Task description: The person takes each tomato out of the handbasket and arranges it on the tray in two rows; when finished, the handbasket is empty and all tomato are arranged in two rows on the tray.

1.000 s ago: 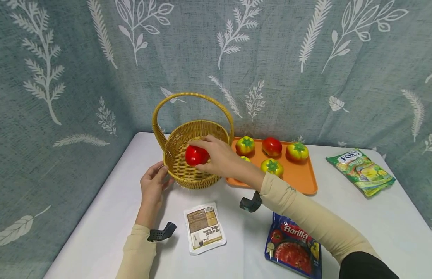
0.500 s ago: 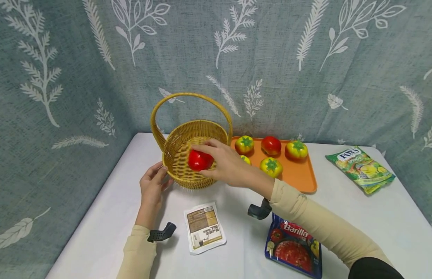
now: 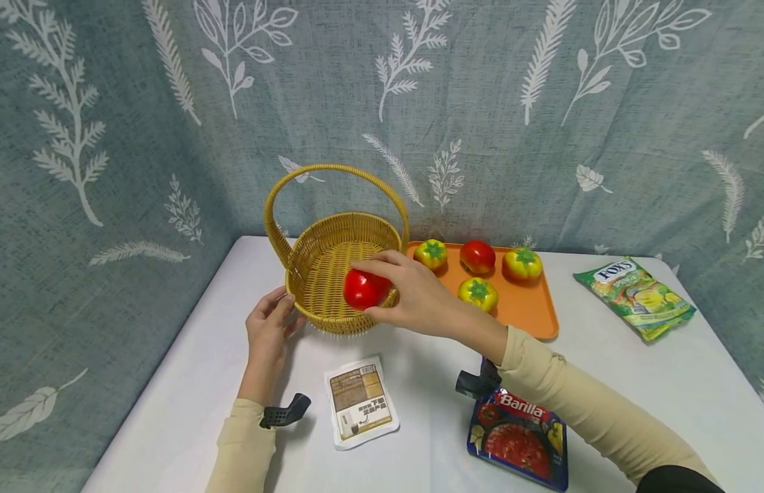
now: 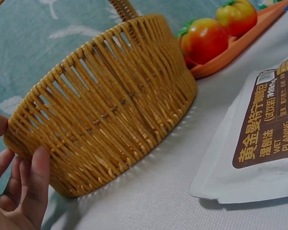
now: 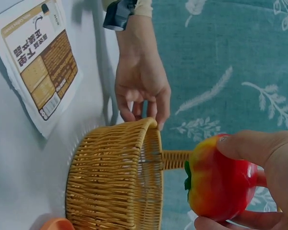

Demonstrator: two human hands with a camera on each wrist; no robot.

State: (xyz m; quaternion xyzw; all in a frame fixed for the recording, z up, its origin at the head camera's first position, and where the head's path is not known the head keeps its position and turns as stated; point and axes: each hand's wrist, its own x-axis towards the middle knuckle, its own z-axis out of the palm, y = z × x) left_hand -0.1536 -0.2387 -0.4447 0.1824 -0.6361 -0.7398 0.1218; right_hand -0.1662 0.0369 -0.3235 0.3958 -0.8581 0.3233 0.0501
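Note:
My right hand (image 3: 419, 294) holds a red tomato (image 3: 363, 289) between thumb and fingers, above the right front part of the wicker basket (image 3: 323, 322). In the right wrist view the tomato (image 5: 221, 177) shows a yellow end with green leaves, clear of the basket's rim. My left hand (image 3: 271, 329) grips the basket's left side at the rim. The left wrist view has its fingers (image 4: 38, 167) against the woven wall; some of them are partly out of frame. Several red and yellow tomatoes (image 3: 478, 293) lie on an orange tray (image 3: 524, 315) right of the basket.
A white and brown pouch (image 3: 362, 402) lies in front of the basket. The blue Barilla pouch (image 3: 517, 438) lies under the right forearm's side. At the far right is a green Fox's bag (image 3: 634, 298). The basket's tall handle (image 3: 335, 168) arches over it, near the curtain (image 3: 511, 137).
My right hand has moved right and slightly nearer with the tomato, from the basket's middle toward its right front rim. The left hand stays on the basket.

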